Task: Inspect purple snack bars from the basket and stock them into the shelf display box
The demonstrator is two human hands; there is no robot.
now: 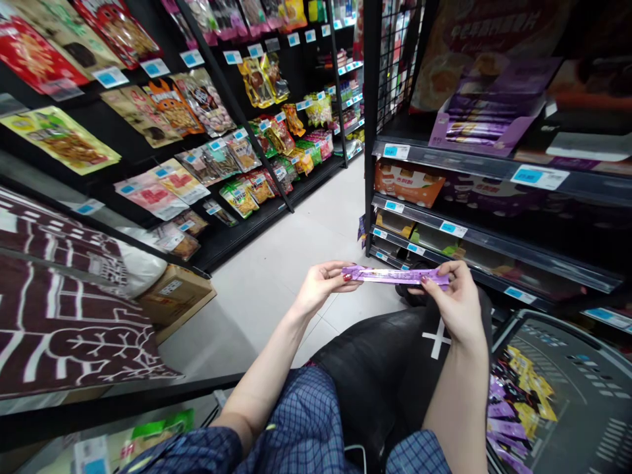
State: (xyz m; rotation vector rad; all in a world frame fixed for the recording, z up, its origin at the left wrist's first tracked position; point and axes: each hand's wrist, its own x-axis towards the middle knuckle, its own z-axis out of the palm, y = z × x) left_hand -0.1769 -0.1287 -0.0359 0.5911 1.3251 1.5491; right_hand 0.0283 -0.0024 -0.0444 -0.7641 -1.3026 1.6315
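A long, thin purple snack packet (390, 275) stretches level between my two hands, above my lap. My left hand (326, 284) pinches its left end between thumb and fingers. At the other end, my right hand (457, 296) has closed on the packet, thumb in front. The print on the wrapper is too small to read. To the right, a grey basket (582, 395) holds purple packets (508, 428) and yellow-and-black packets (530, 382). A purple display box (486, 135) with similar slim packets sits on the shelf ahead.
Bagged snacks hang on the black rack (237, 230) at left. Shelves (494, 171) with price tags stand close on the right. A cardboard box (178, 296) and a brown patterned cloth (74, 296) are at left. Pale floor tiles (316, 224) run between the racks.
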